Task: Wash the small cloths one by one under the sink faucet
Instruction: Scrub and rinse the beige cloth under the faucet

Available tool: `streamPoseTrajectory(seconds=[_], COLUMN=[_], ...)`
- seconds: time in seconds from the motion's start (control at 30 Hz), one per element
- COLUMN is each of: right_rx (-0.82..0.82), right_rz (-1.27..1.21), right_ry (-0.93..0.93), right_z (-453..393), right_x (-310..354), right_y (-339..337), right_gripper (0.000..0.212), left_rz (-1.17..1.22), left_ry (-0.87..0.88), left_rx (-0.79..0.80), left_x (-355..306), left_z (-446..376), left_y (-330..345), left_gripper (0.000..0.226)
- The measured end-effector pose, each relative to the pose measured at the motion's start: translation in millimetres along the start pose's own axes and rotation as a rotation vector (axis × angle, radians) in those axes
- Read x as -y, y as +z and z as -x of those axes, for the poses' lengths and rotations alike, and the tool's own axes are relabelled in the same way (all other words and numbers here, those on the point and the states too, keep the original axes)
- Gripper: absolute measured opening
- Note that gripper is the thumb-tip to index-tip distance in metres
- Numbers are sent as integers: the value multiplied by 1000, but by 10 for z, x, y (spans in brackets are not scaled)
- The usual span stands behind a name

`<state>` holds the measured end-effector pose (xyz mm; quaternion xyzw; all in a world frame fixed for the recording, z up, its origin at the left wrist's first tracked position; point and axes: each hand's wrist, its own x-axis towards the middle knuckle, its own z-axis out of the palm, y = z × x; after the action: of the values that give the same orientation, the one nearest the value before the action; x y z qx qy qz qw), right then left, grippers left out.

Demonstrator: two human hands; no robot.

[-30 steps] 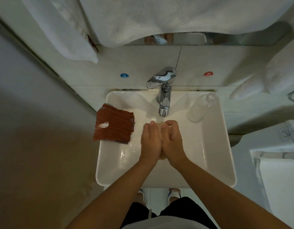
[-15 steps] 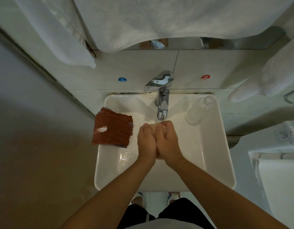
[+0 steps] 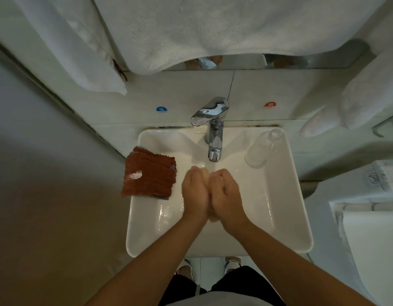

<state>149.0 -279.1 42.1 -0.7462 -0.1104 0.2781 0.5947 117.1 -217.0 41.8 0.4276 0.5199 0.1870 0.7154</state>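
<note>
At the centre of the frame, the left hand (image 3: pixel 195 193) and right hand (image 3: pixel 226 193) press together over the white sink basin (image 3: pixel 286 217), fingers curled around a small pale cloth (image 3: pixel 204 171) that peeks out just below the chrome faucet (image 3: pixel 214 129). A stack of reddish-brown cloths (image 3: pixel 149 175) lies on the basin's left rim. A clear bottle (image 3: pixel 262 146) leans in the upper right corner.
</note>
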Motion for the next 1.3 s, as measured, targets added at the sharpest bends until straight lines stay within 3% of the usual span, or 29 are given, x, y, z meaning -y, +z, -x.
streamPoseTrajectory(seconds=[0.07, 0.2, 0.33, 0.43, 0.5, 0.63, 0.73, 0.8, 0.9, 1.03, 1.2, 1.3], right_rx=[76, -79, 96, 11, -54, 60, -92, -76, 91, -85, 107, -66], right_rz=[62, -31, 68, 20, -53, -35, -48, -60, 58, 3, 8, -51], right_ry=[-85, 38, -95, -39, 10, -77, -20, -25, -148, -80, -112, -63], right_z=[117, -11, 154, 36, 11, 177, 67, 100, 222, 25, 87, 14], right_x=[52, 96, 135, 215, 267, 303, 328, 348, 355, 374, 375, 381], right_y=[24, -13, 26, 4, 3, 49, -12, -19, 5, -25, 3, -21], right_gripper=[21, 23, 20, 14, 5, 11, 18, 24, 21, 17, 16, 18], left_rz=[58, 0, 66, -58, -104, -59, -104, -65, -40, -29, 83, 57], left_ry=[-28, 32, 61, 116, 132, 218, 214, 217, 251, 213, 190, 220], left_rx=[-19, 60, -54, 63, 122, 58, 204, 141, -37, 103, 12, 66], left_x=[-61, 2, -180, -152, -148, -185, -132, -220, -346, -233, -179, -138], left_z=[-20, 151, 17, 93, 130, 99, 342, 343, 162, 244, 152, 269], left_y=[-56, -25, -81, -69, -50, -157, -130, -83, -55, 20, -76, 25], left_gripper=[22, 28, 25, 28, 17, 6, 22, 26, 19, 23, 16, 17])
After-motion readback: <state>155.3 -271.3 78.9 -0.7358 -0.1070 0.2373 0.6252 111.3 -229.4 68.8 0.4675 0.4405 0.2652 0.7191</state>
